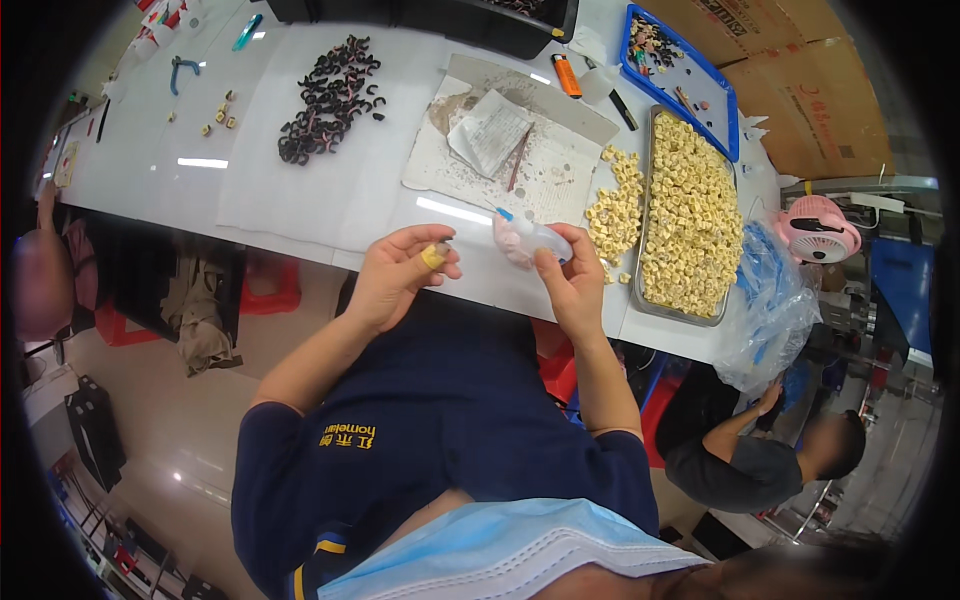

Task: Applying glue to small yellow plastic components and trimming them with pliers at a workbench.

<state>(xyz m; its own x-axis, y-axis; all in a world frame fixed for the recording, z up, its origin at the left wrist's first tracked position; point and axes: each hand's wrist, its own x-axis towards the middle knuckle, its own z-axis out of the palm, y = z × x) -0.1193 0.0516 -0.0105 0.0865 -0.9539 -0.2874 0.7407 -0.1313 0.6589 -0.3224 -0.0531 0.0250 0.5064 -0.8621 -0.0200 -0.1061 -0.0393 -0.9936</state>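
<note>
My right hand is closed around a small translucent squeeze bottle with a blue tip, its nozzle pointing up and to the left. Something pinkish is wrapped about the bottle's neck. To the left of it, my left hand pinches a tiny dark piece between thumb and fingertips; its exact kind is too small to tell. Yellow tape circles a digit of that hand. Both hands are above the table's near edge, apart from each other. Beyond them lies a stained cardboard sheet bearing a crumpled paper and a thin brown stick.
Black curved pieces are heaped at the left. A clear tray full of small yellow pieces stands right, with loose yellow pieces beside it. Behind are an orange lighter and blue tray. Another person sits at right.
</note>
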